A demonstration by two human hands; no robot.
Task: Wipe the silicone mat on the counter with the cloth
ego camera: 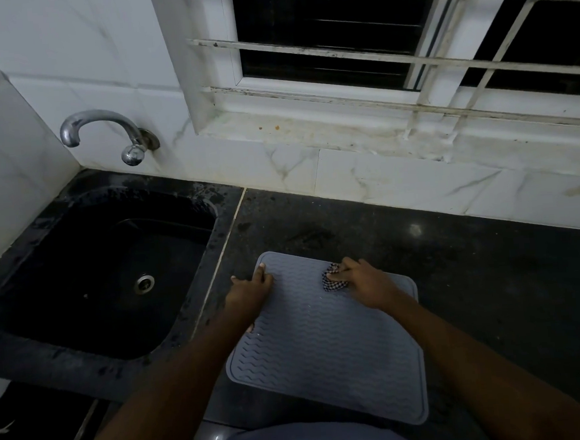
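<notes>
From the head camera, a grey silicone mat (328, 341) with a wavy ribbed surface lies flat on the dark stone desk (490, 257), near its front edge and just right of the seam beside the black sink (96, 267). The left hand (250, 289) rests spread on the mat's far left corner, fingers flat, its grip holding nothing, pressing the mat down. The right hand (363, 278) sits on the mat near its far right corner, its grip closed around a bunched black-and-white checked cloth (334, 278), which touches the mat surface. A chrome tap (104, 129) projects from the tiled wall above the sink. A barred window (372, 42) is behind the desk.
</notes>
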